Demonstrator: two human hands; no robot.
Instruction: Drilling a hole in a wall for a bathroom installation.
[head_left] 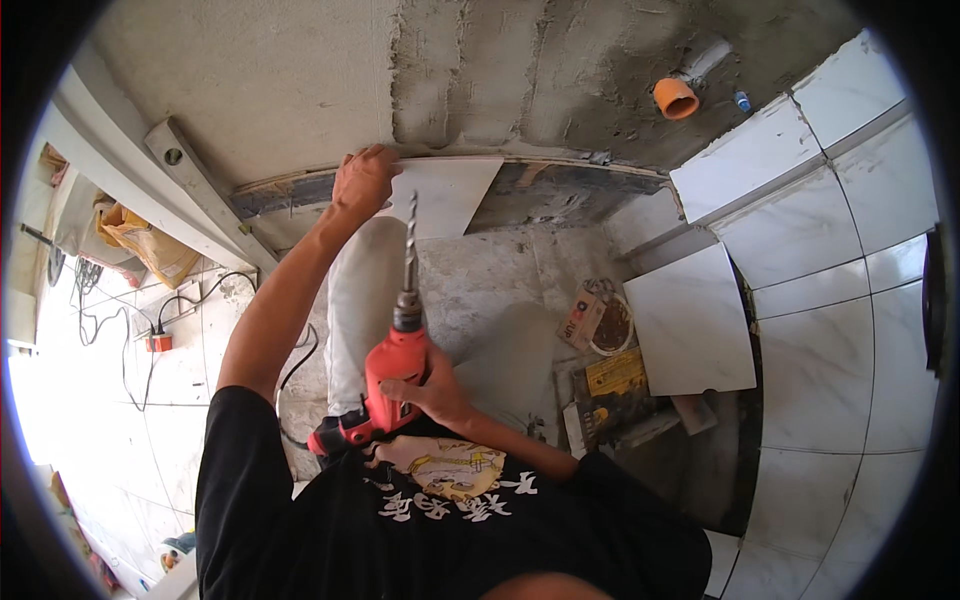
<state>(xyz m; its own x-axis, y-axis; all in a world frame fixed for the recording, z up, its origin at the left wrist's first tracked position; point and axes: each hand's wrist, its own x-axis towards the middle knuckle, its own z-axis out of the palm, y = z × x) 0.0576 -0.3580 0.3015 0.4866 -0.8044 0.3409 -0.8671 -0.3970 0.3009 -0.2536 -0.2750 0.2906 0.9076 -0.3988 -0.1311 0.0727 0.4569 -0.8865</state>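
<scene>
My right hand (437, 392) is wrapped round the body of a red power drill (398, 368), held in front of my shirt. A long spiral bit (411, 245) sits in its chuck and points away from me, toward the wall. My left hand (364, 182) grips the upper left corner of a white tile (448, 196), its fingers bent over the top edge. The tile leans at the foot of the wall, beside my knee. In this view the bit's tip lies over the tile's left part; I cannot tell whether they touch.
An orange pipe end (677, 99) juts from the mortared wall (480, 70). On my right lie a loose white tile (692, 322), a cardboard piece (596, 318) and a yellow-topped block (614, 373). A long level (205, 185) leans at left, near cords and an orange socket block (159, 342).
</scene>
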